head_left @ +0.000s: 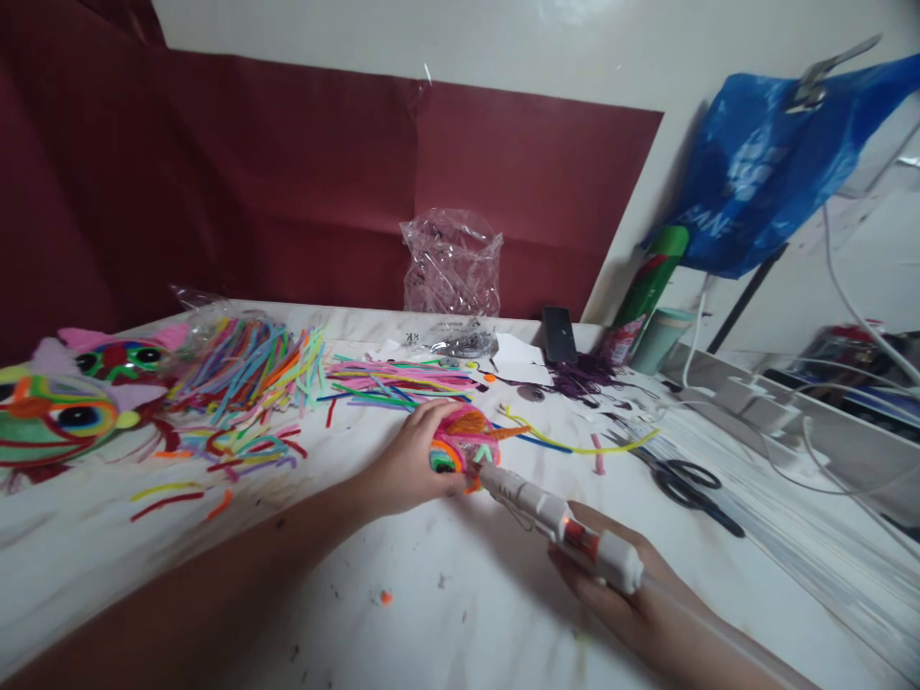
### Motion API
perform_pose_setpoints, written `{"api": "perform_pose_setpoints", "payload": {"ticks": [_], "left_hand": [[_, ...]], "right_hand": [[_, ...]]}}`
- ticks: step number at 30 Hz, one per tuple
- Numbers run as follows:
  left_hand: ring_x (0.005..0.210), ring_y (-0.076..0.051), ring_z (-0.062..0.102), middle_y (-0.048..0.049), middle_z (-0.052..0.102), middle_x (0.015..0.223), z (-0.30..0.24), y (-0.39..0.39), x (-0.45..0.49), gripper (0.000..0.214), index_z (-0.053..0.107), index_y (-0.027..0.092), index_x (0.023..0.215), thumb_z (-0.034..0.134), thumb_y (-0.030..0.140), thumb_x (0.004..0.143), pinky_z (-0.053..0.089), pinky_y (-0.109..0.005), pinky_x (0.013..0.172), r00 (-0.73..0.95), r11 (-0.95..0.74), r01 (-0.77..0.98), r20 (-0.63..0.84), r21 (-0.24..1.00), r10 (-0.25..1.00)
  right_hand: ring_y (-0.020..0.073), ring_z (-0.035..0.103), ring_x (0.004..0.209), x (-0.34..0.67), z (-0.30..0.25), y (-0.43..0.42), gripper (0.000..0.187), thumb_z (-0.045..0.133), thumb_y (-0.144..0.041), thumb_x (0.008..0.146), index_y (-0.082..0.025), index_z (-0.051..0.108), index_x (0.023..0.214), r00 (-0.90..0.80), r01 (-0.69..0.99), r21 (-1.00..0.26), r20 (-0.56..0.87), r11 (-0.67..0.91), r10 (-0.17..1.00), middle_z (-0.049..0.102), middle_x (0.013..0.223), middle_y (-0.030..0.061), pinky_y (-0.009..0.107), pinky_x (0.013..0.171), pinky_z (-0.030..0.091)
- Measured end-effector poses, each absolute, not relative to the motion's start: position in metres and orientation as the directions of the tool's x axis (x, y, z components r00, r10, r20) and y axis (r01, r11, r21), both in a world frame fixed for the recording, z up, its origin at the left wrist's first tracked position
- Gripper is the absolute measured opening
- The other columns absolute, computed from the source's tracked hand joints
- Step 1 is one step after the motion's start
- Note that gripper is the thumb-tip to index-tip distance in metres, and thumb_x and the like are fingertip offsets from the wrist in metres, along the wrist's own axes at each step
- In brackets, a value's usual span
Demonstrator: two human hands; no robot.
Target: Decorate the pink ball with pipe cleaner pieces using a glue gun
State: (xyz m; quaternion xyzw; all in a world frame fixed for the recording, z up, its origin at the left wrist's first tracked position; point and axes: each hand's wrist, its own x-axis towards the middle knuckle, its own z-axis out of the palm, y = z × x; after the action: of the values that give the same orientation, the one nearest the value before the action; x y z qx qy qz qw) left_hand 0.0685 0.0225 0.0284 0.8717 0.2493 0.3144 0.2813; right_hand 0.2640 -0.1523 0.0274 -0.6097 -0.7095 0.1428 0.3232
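My left hand [406, 460] is closed round a small pink craft animal head [460, 422] covered in coloured pipe cleaners, with a green-ringed eye and an orange piece at its top right. The palm hides part of its left side. My right hand [610, 575] grips a white hot glue gun [546, 513] with a lit orange spot on its body. The gun's nozzle points at the front of the head and touches or nearly touches it; I cannot tell which. A clear glue stick [719, 632] trails out of its back.
Loose pipe cleaners [248, 369] spread across the left and middle. Two finished-looking craft heads [68, 417] lie far left. Black scissors [686, 484], glue sticks [812, 565] and white cables [762, 402] are at right. A phone [559, 333] and clear plastic bag [452, 264] are behind.
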Motion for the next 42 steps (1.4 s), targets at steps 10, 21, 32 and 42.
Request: {"api": "perform_pose_setpoints", "payload": {"ticks": [10, 21, 32, 42], "left_hand": [[0.133, -0.028, 0.034, -0.0065, 0.038, 0.141, 0.028, 0.023, 0.068, 0.083, 0.037, 0.028, 0.135, 0.077, 0.029, 0.061, 0.03, -0.044, 0.112, 0.689, -0.728, 0.255, 0.408, 0.636, 0.599], [0.134, -0.029, 0.032, -0.0075, 0.036, 0.144, 0.027, 0.023, 0.068, 0.083, 0.037, 0.028, 0.135, 0.077, 0.032, 0.063, 0.029, -0.044, 0.112, 0.694, -0.736, 0.261, 0.408, 0.624, 0.593], [0.134, -0.028, 0.032, -0.0084, 0.035, 0.144, 0.029, 0.022, 0.068, 0.082, 0.039, 0.026, 0.134, 0.077, 0.033, 0.062, 0.029, -0.045, 0.112, 0.7, -0.734, 0.257, 0.403, 0.628, 0.59], [0.134, -0.029, 0.032, -0.008, 0.036, 0.143, 0.028, 0.022, 0.069, 0.082, 0.039, 0.027, 0.134, 0.077, 0.03, 0.062, 0.028, -0.046, 0.112, 0.697, -0.74, 0.247, 0.415, 0.626, 0.585]], "right_hand": [[0.0134, 0.05, 0.058, 0.264, 0.027, -0.148, 0.017, 0.043, -0.031, 0.087, -0.022, 0.045, 0.073, -0.051, 0.791, -0.564, 0.325, 0.237, 0.944, 0.053, 0.067, -0.0004, 0.023, 0.053, 0.042], [0.0135, 0.051, 0.056, 0.26, 0.035, -0.146, 0.016, 0.046, -0.029, 0.085, -0.022, 0.046, 0.071, -0.055, 0.784, -0.566, 0.348, 0.256, 0.936, 0.054, 0.066, -0.0002, 0.023, 0.051, 0.043], [0.0119, 0.05, 0.054, 0.261, 0.036, -0.145, 0.016, 0.043, -0.026, 0.087, -0.022, 0.044, 0.071, -0.093, 0.817, -0.498, 0.38, 0.289, 0.92, 0.051, 0.064, -0.0015, 0.021, 0.05, 0.043], [0.0117, 0.051, 0.053, 0.262, 0.035, -0.145, 0.017, 0.042, -0.026, 0.087, -0.021, 0.045, 0.071, -0.098, 0.826, -0.479, 0.399, 0.298, 0.912, 0.051, 0.063, -0.0016, 0.021, 0.049, 0.043]]}}
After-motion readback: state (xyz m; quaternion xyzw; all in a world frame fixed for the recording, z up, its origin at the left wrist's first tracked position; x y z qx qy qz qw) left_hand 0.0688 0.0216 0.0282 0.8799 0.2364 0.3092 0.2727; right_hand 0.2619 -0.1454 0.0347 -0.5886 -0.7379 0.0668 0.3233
